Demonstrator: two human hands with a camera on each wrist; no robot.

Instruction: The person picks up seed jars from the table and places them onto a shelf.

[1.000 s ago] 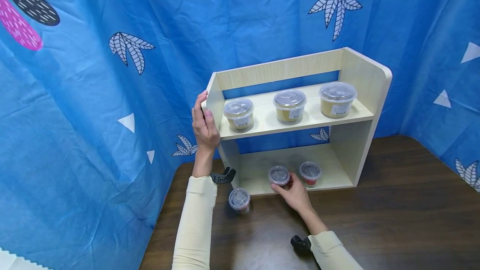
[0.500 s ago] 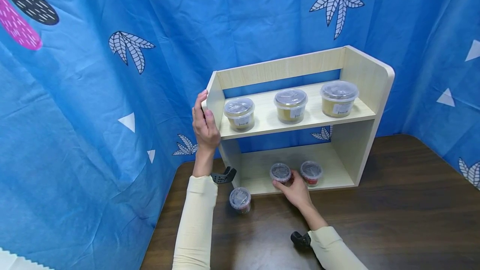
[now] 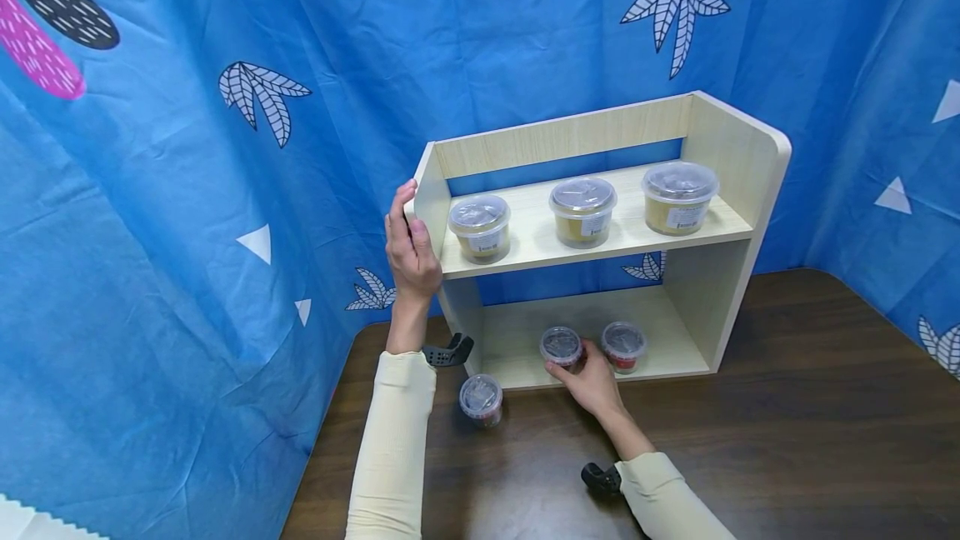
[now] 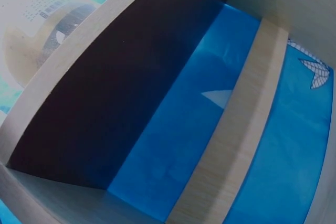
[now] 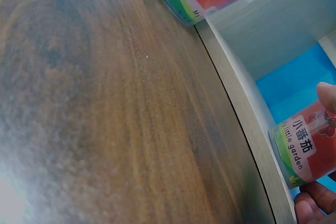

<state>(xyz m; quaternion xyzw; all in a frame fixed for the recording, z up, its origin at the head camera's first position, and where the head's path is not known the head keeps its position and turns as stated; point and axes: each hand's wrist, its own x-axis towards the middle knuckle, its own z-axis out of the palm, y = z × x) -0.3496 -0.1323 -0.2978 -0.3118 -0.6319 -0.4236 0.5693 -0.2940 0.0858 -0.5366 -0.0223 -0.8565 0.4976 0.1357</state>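
Note:
My right hand (image 3: 596, 382) grips a small clear-lidded plastic cup (image 3: 561, 346) at the front of the lower shelf, thumb on one side and fingers on the other. In the right wrist view this cup (image 5: 302, 148) has a red and green "little garden" label and stands just behind the shelf's front edge. A similar cup (image 3: 623, 344) with red at its base stands right beside that hand. With its fingers straight, my left hand (image 3: 412, 257) rests against the left side panel of the pale wooden shelf unit (image 3: 592, 261); the left wrist view shows no hand.
On the upper shelf stand three larger lidded tubs (image 3: 582, 213) with yellowish contents. Another small cup (image 3: 481, 400) stands on the dark wooden table (image 3: 817, 440), in front of the unit's lower left corner. A patterned blue curtain (image 3: 360, 90) hangs behind and at the sides.
The right hand and its cup have shifted very slightly toward the back of the lower shelf, then stayed still. The left hand holds the same place on the side panel.

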